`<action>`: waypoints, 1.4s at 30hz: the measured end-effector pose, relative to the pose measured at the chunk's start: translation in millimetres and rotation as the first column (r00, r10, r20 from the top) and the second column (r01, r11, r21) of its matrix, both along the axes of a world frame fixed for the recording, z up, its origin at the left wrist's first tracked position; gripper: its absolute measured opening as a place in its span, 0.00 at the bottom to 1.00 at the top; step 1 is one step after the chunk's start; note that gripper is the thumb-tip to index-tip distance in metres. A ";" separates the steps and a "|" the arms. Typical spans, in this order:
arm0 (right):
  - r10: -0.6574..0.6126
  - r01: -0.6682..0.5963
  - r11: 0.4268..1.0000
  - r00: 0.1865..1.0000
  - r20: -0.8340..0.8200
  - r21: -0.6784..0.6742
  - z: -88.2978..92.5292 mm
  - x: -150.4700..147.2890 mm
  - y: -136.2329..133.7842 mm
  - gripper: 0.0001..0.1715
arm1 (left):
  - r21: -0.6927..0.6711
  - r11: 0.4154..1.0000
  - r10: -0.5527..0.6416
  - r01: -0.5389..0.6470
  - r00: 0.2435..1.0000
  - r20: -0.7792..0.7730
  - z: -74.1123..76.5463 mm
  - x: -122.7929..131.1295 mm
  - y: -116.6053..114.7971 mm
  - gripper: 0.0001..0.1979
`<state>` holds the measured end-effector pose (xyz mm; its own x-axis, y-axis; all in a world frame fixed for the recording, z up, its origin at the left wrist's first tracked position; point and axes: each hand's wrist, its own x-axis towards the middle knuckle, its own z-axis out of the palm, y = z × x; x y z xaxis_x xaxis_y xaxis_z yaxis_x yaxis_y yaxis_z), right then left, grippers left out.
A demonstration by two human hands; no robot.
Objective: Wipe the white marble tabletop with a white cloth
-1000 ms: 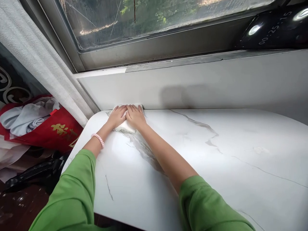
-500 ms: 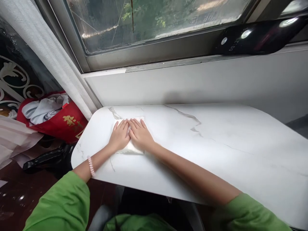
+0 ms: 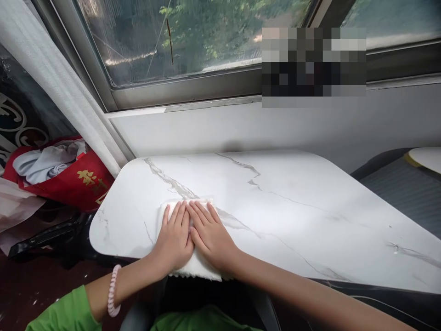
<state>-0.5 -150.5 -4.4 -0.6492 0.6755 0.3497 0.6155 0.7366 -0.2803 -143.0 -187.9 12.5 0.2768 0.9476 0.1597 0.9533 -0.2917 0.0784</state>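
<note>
A folded white cloth (image 3: 203, 271) lies on the white marble-patterned table (image 3: 292, 216), its near end hanging slightly past the front edge. My left hand (image 3: 175, 239) rests flat on the cloth's left part, fingers stretched out and pointing away from me. Beside it my right hand (image 3: 212, 236) presses flat on the right part, fingers also extended. The two hands touch around the thumbs and index fingers, hiding the middle of the cloth. A pink coiled band (image 3: 113, 290) circles my left wrist.
A red bag (image 3: 82, 184) with pale clothes stands left of the table, by a white curtain (image 3: 65, 69). Behind the table are a low white wall (image 3: 193, 131) and a window (image 3: 206, 37). A grey ribbed surface (image 3: 399, 197) shows at the right. One area near the window is pixelated.
Both hands and the cloth beneath them have moved toward me, from the table's back part to its front edge. The camera view has shifted; the grey surface at right shows more.
</note>
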 end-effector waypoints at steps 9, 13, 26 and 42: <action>-0.051 0.050 0.996 0.999 -0.006 -0.074 0.9 -5.8 86.2 0.31 | -0.009 0.999 0.039 -0.039 0.999 0.031 -2.0 -0.1 88.7 0.27; -0.101 0.102 0.990 0.995 0.009 -0.094 0.6 -10.2 149.2 0.31 | 0.009 0.999 0.042 -0.043 0.996 0.073 -1.8 -2.7 157.3 0.25; -0.209 0.201 0.975 0.974 -0.081 -0.098 -5.3 -5.4 247.6 0.30 | 0.084 0.996 -0.004 -0.005 0.994 0.106 -1.7 4.4 266.0 0.19; -0.091 0.090 0.993 0.996 -0.009 -0.078 -4.1 66.5 137.1 0.30 | -0.008 1.000 -0.022 0.022 0.999 0.030 -5.5 63.6 147.7 0.26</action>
<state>66.0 -13.5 -8.5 -0.5801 0.7565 0.3021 0.6747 0.6540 -0.3421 -79.4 -40.2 7.0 0.2932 0.9425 0.1602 0.9438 -0.3121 0.1090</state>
